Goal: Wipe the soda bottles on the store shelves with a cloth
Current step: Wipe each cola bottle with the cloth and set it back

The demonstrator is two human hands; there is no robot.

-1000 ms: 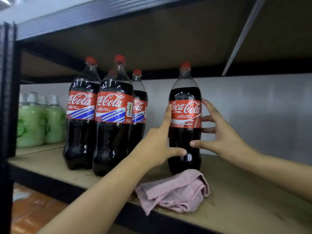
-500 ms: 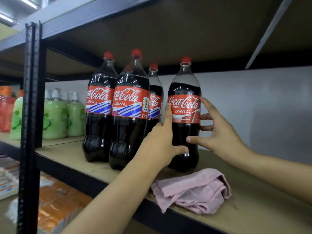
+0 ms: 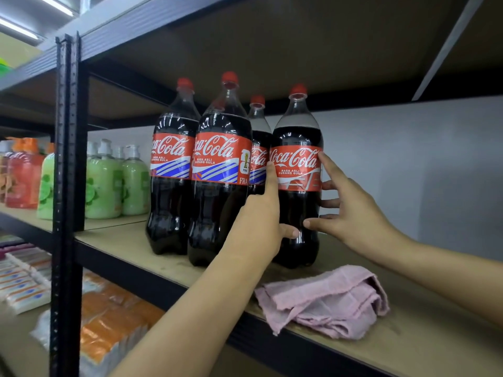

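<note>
A cola bottle (image 3: 296, 164) with a red cap and red label stands upright on the wooden shelf (image 3: 408, 346), right beside three more cola bottles (image 3: 220, 159). My left hand (image 3: 258, 227) grips its left side, with the thumb round the front and the index finger pointing up along the label. From the other side my right hand (image 3: 351, 213) touches it with spread, straight fingers, the thumb lying across the front. A crumpled pink cloth (image 3: 326, 300) lies on the shelf's front edge below my right hand, and neither hand touches it.
A black perforated upright post (image 3: 66, 159) stands at the left. Behind it are green soap pump bottles (image 3: 109, 180) and orange-red ones farther left. Orange packets (image 3: 109, 322) fill the shelf below. The upper shelf board hangs close above the bottle caps.
Both hands have slid the cola bottle left until it stands against the group of three. The view has swung left, showing the post and soap bottles.
</note>
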